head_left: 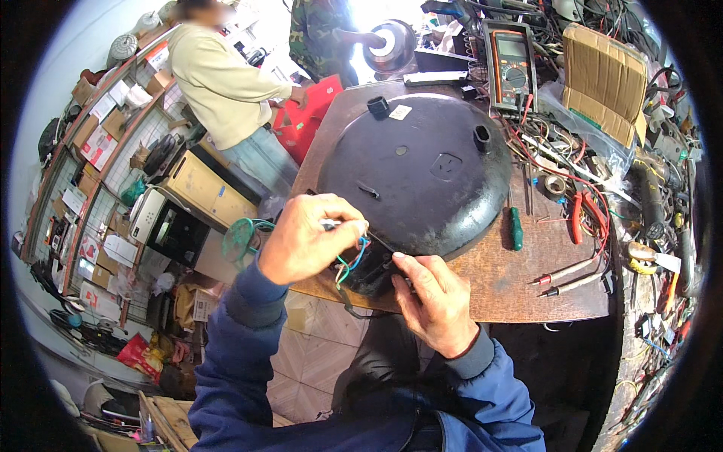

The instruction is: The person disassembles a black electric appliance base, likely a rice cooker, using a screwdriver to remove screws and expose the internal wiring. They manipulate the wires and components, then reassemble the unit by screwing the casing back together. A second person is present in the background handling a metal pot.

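Note:
A large round black appliance body (422,203) lies with its underside up on the table, short feet and a socket-like mark facing me. At its near edge sits a small black housing (369,271) with blue, green and reddish wires (349,265) coming out. My left hand (320,232) is closed around a thin tool (331,224), pale at its grip; a slim metal shaft seems to run from it toward the housing. My right hand (434,297) has thumb and fingers closed at the right end of the housing. Exactly what those fingertips pinch is hidden.
Right of the appliance lie a green-handled screwdriver (515,228), red-handled pliers (578,217), meter probes (572,273) and tape (555,186). Behind stand a multimeter (514,68) and cardboard box (602,79). A person (226,90) stands at far left near a red box (307,117); shelves (105,166) line the left.

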A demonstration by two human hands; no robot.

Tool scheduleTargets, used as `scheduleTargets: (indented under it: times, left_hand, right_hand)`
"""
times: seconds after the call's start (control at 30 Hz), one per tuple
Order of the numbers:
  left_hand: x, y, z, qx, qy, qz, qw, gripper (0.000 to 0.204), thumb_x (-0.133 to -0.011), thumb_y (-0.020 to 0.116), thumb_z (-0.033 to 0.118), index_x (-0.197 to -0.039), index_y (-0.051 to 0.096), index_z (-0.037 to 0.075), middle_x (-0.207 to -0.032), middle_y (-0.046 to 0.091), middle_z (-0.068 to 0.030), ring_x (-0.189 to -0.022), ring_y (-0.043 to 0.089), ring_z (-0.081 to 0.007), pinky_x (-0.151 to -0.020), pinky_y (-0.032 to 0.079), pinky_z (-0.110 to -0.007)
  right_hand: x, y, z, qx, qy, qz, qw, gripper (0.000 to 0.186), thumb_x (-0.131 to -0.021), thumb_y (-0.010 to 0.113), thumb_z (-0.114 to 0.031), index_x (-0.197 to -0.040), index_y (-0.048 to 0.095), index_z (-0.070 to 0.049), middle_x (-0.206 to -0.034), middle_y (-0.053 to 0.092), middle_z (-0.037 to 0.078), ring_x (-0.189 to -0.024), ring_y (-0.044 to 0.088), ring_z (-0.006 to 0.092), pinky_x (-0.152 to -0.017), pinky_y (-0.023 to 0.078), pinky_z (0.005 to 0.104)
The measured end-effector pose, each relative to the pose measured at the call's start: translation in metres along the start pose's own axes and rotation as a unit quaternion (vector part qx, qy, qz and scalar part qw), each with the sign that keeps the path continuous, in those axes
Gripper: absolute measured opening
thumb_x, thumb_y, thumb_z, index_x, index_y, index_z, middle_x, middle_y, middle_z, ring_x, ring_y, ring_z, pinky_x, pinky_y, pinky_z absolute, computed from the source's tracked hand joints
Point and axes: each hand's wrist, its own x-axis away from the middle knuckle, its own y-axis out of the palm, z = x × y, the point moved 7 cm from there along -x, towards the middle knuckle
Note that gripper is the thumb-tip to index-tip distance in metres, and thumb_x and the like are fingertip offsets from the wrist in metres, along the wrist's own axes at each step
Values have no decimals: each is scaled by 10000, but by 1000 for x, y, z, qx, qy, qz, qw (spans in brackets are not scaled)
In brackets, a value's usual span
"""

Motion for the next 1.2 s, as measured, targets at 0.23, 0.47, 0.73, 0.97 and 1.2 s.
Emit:
scheduleTargets:
  times: [0.23, 0.47, 0.73, 0.97, 1.2]
  left_hand:
    - [12, -15, -20, -12, -15, 76, 997, 142, -961, 686, 78, -992, 765, -36, -852, 741, -39, -765, 630, -67, -687, 510, -248]
    - [30, -5, -15, -83, 33, 211, 973, 115, -966, 644, 37, -1029, 702, -39, -871, 724, -68, -794, 657, -99, -735, 524, -268]
    - [15, -15, -27, -66, 81, 153, 983, 112, -961, 704, 65, -1027, 734, -20, -943, 729, -86, -853, 671, -147, -788, 530, -293]
    - [12, -19, -34, 47, 126, 73, 988, 199, -900, 779, 98, -1054, 746, -23, -988, 735, -95, -936, 685, -173, -850, 534, -305]
    - [16, -18, -42, 161, 44, -101, 981, 448, -893, 684, -1, -1336, 625, -29, -1272, 678, -113, -1139, 642, -174, -968, 543, -320]
  right_hand:
    - [0, -3, 1, 8, -5, 21, 1000, 431, -767, 788, 62, -1182, 678, 21, -932, 674, 151, -729, 691, 302, -623, 558, 375]
    - [2, 1, 2, 27, -34, 23, 999, 430, -778, 778, 35, -1192, 666, 22, -899, 654, 130, -697, 667, 278, -603, 553, 377]
    - [0, 1, 1, 27, -19, 12, 999, 404, -784, 772, 46, -1173, 667, 23, -905, 656, 137, -700, 667, 289, -611, 551, 380]
    - [0, 1, 2, 37, -19, 15, 999, 405, -783, 772, 48, -1173, 667, 18, -915, 662, 137, -720, 679, 293, -627, 557, 376]
    - [2, 3, 3, 39, -8, 15, 999, 391, -784, 774, 46, -1160, 677, 10, -927, 673, 135, -725, 687, 295, -628, 563, 374]
